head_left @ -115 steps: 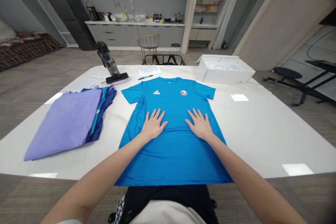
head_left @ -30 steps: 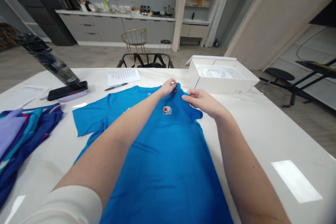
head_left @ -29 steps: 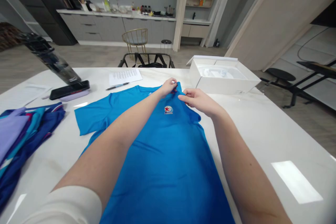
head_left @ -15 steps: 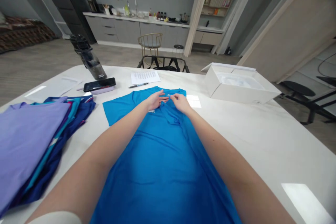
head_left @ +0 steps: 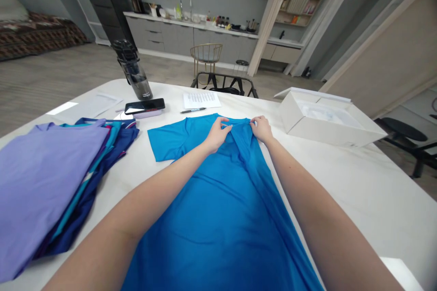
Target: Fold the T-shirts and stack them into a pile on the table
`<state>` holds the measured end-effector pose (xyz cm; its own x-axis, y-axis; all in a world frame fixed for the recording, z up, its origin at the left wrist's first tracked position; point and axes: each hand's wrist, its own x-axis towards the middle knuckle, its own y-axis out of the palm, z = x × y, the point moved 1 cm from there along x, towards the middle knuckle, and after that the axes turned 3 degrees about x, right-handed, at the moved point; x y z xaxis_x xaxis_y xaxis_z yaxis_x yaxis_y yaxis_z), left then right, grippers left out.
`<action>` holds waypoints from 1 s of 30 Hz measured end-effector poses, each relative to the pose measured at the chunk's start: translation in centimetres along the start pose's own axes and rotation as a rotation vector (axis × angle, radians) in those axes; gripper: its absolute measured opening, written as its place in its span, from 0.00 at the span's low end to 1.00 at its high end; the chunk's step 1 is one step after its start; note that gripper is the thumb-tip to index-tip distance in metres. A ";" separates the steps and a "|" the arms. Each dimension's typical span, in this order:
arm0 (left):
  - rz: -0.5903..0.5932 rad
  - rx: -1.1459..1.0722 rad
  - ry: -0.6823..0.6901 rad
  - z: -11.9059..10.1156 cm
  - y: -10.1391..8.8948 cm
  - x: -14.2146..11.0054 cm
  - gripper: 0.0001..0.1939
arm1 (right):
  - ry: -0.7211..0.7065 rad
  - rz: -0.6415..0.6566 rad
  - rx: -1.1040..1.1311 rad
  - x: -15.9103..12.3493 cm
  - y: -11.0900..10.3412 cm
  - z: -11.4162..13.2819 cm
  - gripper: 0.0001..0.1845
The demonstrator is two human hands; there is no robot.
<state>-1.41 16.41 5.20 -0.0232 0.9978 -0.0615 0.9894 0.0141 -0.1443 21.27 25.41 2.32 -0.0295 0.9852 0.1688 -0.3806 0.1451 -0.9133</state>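
Observation:
A blue T-shirt (head_left: 211, 195) lies on the white table with its collar away from me. Its right side is folded inward over the front in a long strip, and the left sleeve is spread out flat. My left hand (head_left: 216, 136) is at the collar, thumb and forefinger curled on the edge of the folded part. At the top right corner of the shirt, my right hand (head_left: 262, 129) pinches the cloth at the shoulder fold. The chest prints are hidden by the fold and my left hand.
On the left, a pile of clothes has a lilac shirt (head_left: 44, 168) on top. Behind it are a phone (head_left: 144, 106), a dark bottle (head_left: 136, 77) and a pen (head_left: 193, 110) beside a printed sheet (head_left: 202, 100). An open white box (head_left: 327, 122) stands back right on the table (head_left: 358, 191).
The shirt's right sleeve and side have been folded inward over the front. My right hand has moved from the collar out to the new shoulder corner, while my left hand has closed near the collar.

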 end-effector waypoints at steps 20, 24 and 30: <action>-0.230 0.192 0.122 2.5 -1.8 1.0 0.23 | 0.117 -0.109 -0.048 -0.4 2.6 2.1 0.17; -0.351 0.179 0.163 2.3 -3.1 2.9 0.20 | 0.107 -0.114 -0.068 -0.4 2.1 2.2 0.17; -0.347 0.499 0.113 4.4 -5.5 4.2 0.14 | 0.108 -0.088 -0.140 -0.9 2.7 2.1 0.19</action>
<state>-7.56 20.23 1.35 -0.2894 0.9414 0.1731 0.7400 0.3347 -0.5834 18.30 24.74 0.53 0.1009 0.9711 0.2164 -0.2445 0.2350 -0.9407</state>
